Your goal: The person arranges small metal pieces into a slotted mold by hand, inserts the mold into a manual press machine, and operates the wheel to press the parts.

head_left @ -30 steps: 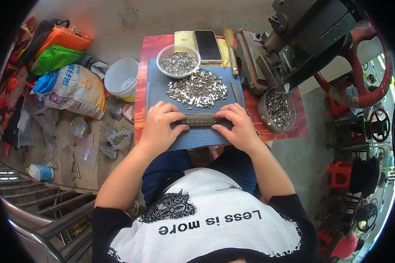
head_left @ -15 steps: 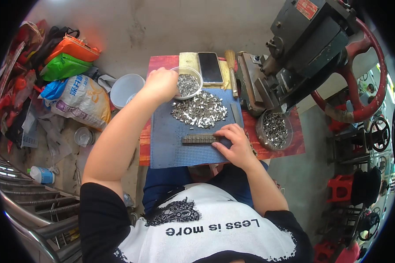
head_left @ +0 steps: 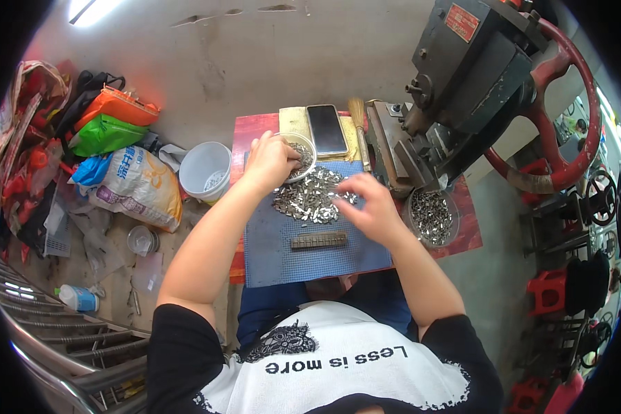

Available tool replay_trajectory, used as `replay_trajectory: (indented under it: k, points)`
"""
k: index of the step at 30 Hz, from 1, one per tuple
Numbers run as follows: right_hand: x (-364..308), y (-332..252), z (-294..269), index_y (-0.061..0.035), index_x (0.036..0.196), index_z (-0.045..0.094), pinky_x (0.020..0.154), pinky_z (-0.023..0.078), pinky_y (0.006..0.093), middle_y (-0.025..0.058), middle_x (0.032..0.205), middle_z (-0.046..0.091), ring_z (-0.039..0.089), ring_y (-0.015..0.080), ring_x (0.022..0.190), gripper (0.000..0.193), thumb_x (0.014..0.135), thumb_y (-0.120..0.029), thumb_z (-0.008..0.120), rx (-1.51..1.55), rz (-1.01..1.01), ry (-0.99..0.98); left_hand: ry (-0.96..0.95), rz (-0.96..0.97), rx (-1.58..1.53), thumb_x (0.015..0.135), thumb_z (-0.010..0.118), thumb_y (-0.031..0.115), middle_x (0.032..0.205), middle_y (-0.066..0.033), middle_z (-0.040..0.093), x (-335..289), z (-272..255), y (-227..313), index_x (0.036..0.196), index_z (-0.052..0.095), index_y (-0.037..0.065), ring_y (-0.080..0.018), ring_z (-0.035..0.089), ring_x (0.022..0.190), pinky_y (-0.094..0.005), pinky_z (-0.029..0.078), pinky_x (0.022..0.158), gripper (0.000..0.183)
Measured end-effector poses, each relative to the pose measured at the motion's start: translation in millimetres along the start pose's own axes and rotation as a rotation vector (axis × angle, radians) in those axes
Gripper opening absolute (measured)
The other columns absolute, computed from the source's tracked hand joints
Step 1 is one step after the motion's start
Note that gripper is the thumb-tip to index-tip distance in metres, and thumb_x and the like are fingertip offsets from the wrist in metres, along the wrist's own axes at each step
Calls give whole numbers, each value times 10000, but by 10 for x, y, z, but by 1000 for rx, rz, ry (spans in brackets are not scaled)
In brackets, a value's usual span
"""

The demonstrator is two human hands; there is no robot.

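Note:
My left hand (head_left: 269,164) reaches over the left rim of a round plastic bowl (head_left: 313,146) of small metal pieces. Its fingers are bent in toward the pieces; whatever they pinch is hidden. Over the right side of a loose heap of shiny metal pieces (head_left: 310,200) hovers my right hand (head_left: 374,207), thumb and forefinger apart, with nothing visible between them. A dark grooved metal bar (head_left: 319,239) lies on the blue mat (head_left: 283,269) in front of the heap, touched by neither hand.
Behind the mat lie a phone (head_left: 327,129) and a brush (head_left: 358,121). A dark press (head_left: 462,83) with a red wheel (head_left: 546,131) rises at right, above a tub of metal pieces (head_left: 432,219). A white bucket (head_left: 203,169) and sacks (head_left: 134,186) stand left.
My right hand has let go of the grooved bar and moved up to the heap. The left hand has shifted farther into the bowl. The view has tilted slightly.

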State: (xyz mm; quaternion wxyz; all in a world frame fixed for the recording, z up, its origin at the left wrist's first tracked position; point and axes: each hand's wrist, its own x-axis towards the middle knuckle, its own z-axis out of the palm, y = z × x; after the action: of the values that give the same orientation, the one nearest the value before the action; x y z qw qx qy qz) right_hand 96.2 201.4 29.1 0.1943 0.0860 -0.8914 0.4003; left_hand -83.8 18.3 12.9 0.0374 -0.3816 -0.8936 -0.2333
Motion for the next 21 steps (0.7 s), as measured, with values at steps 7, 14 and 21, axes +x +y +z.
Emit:
replay_trajectory:
  k: [7, 14, 21]
  points:
    - [889, 253, 402, -41, 923, 704, 873, 488, 443, 164, 933, 668, 598, 363, 984, 239, 912, -275, 662, -275, 68, -93, 123, 10, -171, 745, 799, 291, 966, 14, 700, -90, 42, -125, 876, 808, 169, -248, 561, 1061, -418, 398, 934, 180]
    - [1149, 14, 390, -32, 954, 702, 778, 503, 396, 159, 913, 708, 664, 291, 852, 340, 933, -368, 653, -26, 379, -390, 108, 121, -115, 784, 753, 229, 1055, -66, 724, -144, -168, -132, 895, 797, 133, -242, 581, 1114, -423, 385, 977, 153]
    - [1222, 86, 425, -40, 997, 699, 779, 502, 404, 170, 923, 705, 667, 299, 871, 314, 969, -334, 590, -8, 286, -493, 60, 163, -117, 805, 737, 202, 1195, -141, 680, -151, -274, -124, 946, 798, 140, -262, 531, 1268, -445, 301, 1123, 165]
